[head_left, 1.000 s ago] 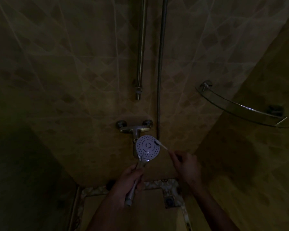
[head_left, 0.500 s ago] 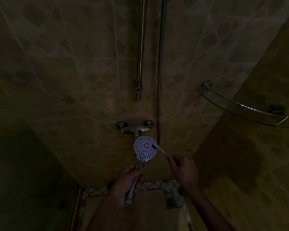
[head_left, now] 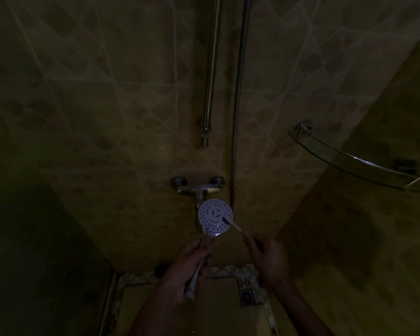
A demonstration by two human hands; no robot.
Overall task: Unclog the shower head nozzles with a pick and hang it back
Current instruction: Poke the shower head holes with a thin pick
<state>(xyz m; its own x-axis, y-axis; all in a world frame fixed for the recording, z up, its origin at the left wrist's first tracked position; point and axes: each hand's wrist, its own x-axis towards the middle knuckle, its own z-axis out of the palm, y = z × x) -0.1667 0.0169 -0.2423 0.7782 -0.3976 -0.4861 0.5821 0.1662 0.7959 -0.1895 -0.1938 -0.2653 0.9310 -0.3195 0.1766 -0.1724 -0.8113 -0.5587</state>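
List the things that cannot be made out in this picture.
Head view only:
- Clogged nozzles on the round white shower head: too small, too dim.
- Thin white pick: its rear end is hidden in the right hand.
- Holder on the vertical chrome rail: cut off by the top edge.

The whole picture is very dark and brownish. The brightest thing is the round white shower head [head_left: 215,215], which looks a little blue and glows against the wall. Just below it, both hands are dark shapes with soft, fuzzy edges, and the right hand [head_left: 269,260] looks a bit smeared. Far to the left of the shower head a big shadow fills the corner, almost black. To its right, another wide shadow lies on the side wall. Above it, the metal pipe [head_left: 211,69] shows a thin shiny line. The straight wall lines bend near the picture's edges. Fine details look grainy.
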